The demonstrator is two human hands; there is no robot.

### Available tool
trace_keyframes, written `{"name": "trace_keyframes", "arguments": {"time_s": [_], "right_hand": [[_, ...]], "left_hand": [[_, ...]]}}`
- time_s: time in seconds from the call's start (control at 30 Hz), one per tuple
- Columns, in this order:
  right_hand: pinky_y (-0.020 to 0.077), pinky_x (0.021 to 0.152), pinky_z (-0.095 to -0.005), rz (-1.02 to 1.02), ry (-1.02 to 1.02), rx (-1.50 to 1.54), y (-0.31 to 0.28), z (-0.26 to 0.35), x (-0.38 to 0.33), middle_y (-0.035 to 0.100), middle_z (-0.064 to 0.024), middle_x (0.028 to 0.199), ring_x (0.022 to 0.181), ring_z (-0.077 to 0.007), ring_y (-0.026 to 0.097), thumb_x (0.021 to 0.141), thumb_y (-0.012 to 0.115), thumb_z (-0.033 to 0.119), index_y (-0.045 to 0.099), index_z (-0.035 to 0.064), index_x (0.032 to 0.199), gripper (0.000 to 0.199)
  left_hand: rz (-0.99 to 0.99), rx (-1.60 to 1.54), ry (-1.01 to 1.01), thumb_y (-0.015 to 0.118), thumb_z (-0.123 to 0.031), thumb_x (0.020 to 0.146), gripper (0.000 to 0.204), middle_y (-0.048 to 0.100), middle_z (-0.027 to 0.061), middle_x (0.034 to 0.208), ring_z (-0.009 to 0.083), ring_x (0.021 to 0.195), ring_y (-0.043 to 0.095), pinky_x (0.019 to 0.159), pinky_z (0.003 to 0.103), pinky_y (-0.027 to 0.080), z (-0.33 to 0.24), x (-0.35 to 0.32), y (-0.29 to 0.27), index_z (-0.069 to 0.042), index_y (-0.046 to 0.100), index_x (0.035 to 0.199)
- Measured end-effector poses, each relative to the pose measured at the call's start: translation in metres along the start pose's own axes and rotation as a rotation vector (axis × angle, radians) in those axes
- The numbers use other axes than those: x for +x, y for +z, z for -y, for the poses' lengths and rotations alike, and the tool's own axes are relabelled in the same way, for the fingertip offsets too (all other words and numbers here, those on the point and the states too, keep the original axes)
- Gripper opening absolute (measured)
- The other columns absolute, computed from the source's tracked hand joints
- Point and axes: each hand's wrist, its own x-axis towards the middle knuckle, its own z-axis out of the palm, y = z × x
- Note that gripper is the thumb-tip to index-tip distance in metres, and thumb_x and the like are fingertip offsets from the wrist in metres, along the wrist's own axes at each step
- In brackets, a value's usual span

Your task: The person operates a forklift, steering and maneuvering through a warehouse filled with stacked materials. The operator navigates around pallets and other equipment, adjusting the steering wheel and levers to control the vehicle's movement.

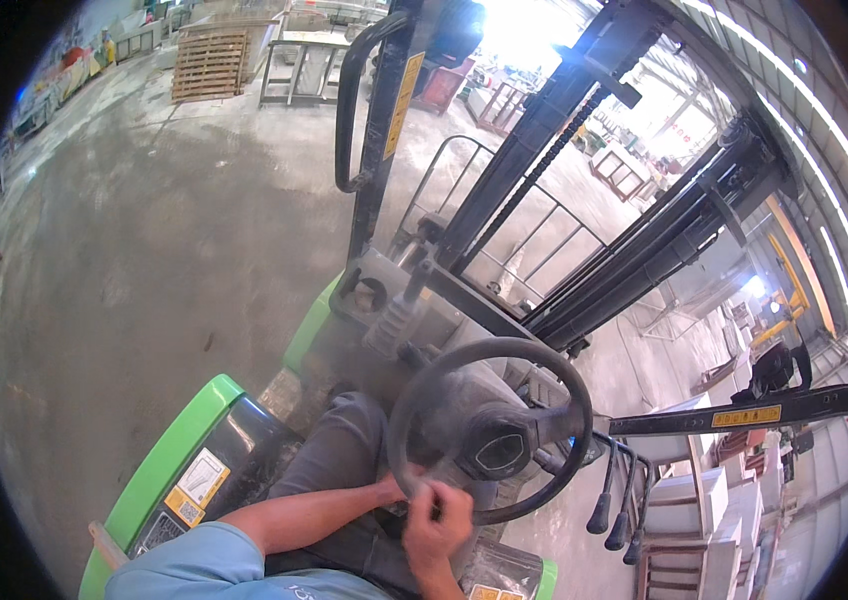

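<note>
A black steering wheel [584, 400] of a forklift stands before my lap. My left hand [396, 488] is at the wheel's lower left rim; its fingers are mostly hidden behind the rim and my other hand. Just to the right, my right hand [441, 522] is closed with curled fingers beside the lower rim. Whether it touches the rim, and what its fingers hold, I cannot make out. To the right of the wheel, several black control levers [619, 520] rise untouched.
Ahead stands the forklift's dark mast [529, 130] with a metal load guard [559, 235]. A green fender [179, 440] is at my left. Wooden pallets [212, 62] and a metal rack [301, 72] stand on the concrete floor [144, 250]. White slab-like pieces [684, 500] are stacked at the right.
</note>
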Motion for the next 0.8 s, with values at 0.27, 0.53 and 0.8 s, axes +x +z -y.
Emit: {"name": "trace_keyframes", "arguments": {"time_s": [0.27,0.53,0.8], "right_hand": [[0.0517,0.076,-0.0389,-0.077,-0.300,0.070,0.038,0.027,0.189,0.071,-0.0135,0.087,0.078,-0.0292,0.066,0.089,0.071,0.011,0.073,0.0020,0.098,0.013],[0.0522,0.074,-0.0309,-0.313,0.219,0.200,-0.094,-0.060,0.153,0.071,-0.0066,0.088,0.079,-0.0148,0.063,0.097,0.066,0.017,0.070,-0.0036,0.102,0.022],[0.0515,0.071,-0.0370,-0.063,0.136,0.086,-0.013,-0.001,-0.020,0.068,-0.0090,0.083,0.077,-0.0241,0.063,0.088,0.075,0.009,0.073,0.0057,0.093,0.007]], "left_hand": [[-0.116,0.258,0.145,0.059,-0.031,0.097,0.029,0.073,0.0150,0.109,0.0316,0.099,0.070,0.088,0.047,0.052,0.007,-0.009,-0.008,-0.008,0.073,0.106],[-0.094,0.661,0.186,0.059,-0.027,0.097,0.025,0.072,0.0133,0.110,0.0285,0.098,0.070,0.087,0.046,0.053,0.012,-0.018,0.002,-0.010,0.073,0.109],[0.014,0.209,0.065,0.061,-0.034,0.096,0.027,0.072,0.0109,0.106,0.0260,0.098,0.070,0.085,0.041,0.055,0.026,-0.020,-0.005,-0.011,0.071,0.105]]}}
